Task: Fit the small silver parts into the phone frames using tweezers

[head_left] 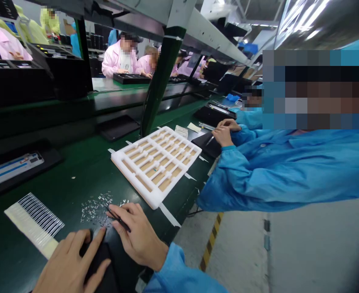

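Note:
My right hand (141, 238) is closed around dark tweezers (120, 221), whose tips point at a scatter of tiny shiny pieces (95, 206) on the green bench top. My left hand (71, 262) lies with its fingers apart over a dark, flat-topped object (102, 266) at the bottom edge; its kind is not clear. The left index fingertip comes close to the loose pieces. Beside that hand, to the left, is a pale yellow sheet (29, 228) carrying a row of thin silvery strips (42, 212).
A white foam tray (156, 162) with slotted compartments sits on the bench (72, 162), with tape at its edges. At left is a black holder with a long light-coloured part (14, 167). A co-worker in blue (277, 171) works close on the right. A green post (164, 77) rises behind the tray.

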Demonstrator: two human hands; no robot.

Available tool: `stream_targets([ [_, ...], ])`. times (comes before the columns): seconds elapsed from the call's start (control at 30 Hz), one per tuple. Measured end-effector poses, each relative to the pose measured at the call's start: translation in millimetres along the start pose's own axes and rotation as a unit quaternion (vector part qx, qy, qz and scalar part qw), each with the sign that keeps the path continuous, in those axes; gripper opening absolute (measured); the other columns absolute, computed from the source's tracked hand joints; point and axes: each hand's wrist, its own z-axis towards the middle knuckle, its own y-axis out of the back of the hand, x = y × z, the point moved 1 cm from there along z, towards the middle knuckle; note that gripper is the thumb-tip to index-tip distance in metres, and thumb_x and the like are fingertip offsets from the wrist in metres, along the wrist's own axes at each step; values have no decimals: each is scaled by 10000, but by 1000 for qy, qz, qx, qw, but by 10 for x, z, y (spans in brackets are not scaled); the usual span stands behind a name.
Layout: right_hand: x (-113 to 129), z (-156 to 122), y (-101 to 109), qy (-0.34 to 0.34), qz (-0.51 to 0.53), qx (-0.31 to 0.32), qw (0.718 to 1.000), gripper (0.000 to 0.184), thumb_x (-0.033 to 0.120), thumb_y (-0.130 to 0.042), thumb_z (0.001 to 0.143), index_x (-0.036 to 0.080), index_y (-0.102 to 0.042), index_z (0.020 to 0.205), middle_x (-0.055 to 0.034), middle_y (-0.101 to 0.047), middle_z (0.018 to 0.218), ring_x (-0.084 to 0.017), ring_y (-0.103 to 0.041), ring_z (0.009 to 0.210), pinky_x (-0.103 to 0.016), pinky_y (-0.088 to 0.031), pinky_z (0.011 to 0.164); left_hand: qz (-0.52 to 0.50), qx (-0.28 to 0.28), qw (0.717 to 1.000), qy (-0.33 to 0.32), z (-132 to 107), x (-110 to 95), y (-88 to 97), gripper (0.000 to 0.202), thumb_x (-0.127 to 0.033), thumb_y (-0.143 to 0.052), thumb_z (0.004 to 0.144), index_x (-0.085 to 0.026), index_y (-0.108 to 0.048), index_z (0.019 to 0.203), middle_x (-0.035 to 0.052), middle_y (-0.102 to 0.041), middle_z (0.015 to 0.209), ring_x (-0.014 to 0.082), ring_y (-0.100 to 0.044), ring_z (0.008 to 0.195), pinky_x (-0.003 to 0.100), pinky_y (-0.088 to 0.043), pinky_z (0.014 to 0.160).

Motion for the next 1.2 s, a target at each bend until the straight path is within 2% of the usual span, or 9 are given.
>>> stream_targets([
  [0.1, -13, -20, -11, -24, 75, -78, 994, 320, 234, -562, 1104, 190, -692, 1394, -118, -820, 1131, -273, -735, 1020, -449, -615, 935, 5, -2, 1000, -3, 21, -20, 30, 538, -533, -569, 1054, -246, -592, 1508, 97, -674, 1079, 238, -662, 858, 367, -523, 713],
  [0.17, -23, -51, -41, -85, 147, -142, 975, 253, 237, -592, 1085, 187, -744, 1281, -105, -817, 1055, -234, -778, 901, -354, -650, 801, 7, -6, 1000, -4, 43, -40, 57, 521, -530, -560, 1058, -238, -607, 1487, 93, -670, 1063, 237, -657, 849, 373, -525, 717],
  [0.23, -13, -88, -88, -130, 177, -166, 961, 188, 237, -638, 1057, 184, -773, 1176, -85, -809, 981, -195, -782, 749, -285, -640, 658, 8, -12, 1000, -3, 64, -60, 82, 499, -520, -543, 1066, -229, -623, 1463, 88, -665, 1040, 231, -648, 829, 367, -519, 704],
  [0.3, 22, -123, -134, -123, 154, -158, 968, 156, 216, -675, 1031, 181, -779, 1143, -64, -804, 921, -182, -774, 695, -269, -637, 639, 11, -16, 1000, 0, 81, -77, 102, 483, -506, -523, 1077, -217, -631, 1449, 89, -662, 1033, 228, -643, 820, 356, -507, 686],
  [0.47, 111, -188, -213, 7, 30, -113, 993, 209, 139, -598, 1079, 133, -732, 1239, -125, -809, 989, -239, -798, 863, -330, -673, 815, 20, -25, 999, -4, 114, -108, 141, 478, -496, -488, 1095, -183, -639, 1423, 90, -659, 1018, 226, -634, 816, 358, -501, 696],
  [0.63, 114, -197, -238, 67, -49, -62, 995, 267, 124, -528, 1111, 97, -676, 1331, -160, -797, 1051, -269, -785, 911, -369, -688, 830, 26, -45, 999, -6, 148, -123, 182, 441, -476, -451, 1110, -165, -672, 1332, 85, -655, 987, 223, -628, 807, 360, -504, 702],
  [0.8, 122, -204, -228, 78, -74, -46, 993, 280, 113, -499, 1114, 88, -658, 1342, -161, -784, 1045, -278, -778, 919, -380, -688, 833, 27, -39, 999, -6, 153, -139, 207, 442, -474, -440, 1111, -167, -670, 1329, 76, -660, 972, 217, -626, 796, 350, -509, 694],
  [1.0, 104, -231, -235, 67, -82, -59, 993, 284, 119, -494, 1115, 100, -653, 1350, -159, -779, 1039, -280, -780, 913, -386, -690, 825, 20, -36, 999, -14, 158, -146, 217, 426, -434, -448, 1112, -148, -671, 1335, 82, -654, 976, 219, -627, 804, 356, -505, 708],
  [1.2, 62, -218, -235, 30, -25, -80, 996, 263, 129, -534, 1106, 160, -684, 1319, -125, -784, 1035, -252, -782, 910, -372, -684, 885, 24, -32, 999, -12, 157, -133, 209, 435, -447, -470, 1103, -149, -676, 1344, 83, -657, 973, 222, -625, 804, 350, -491, 699],
])
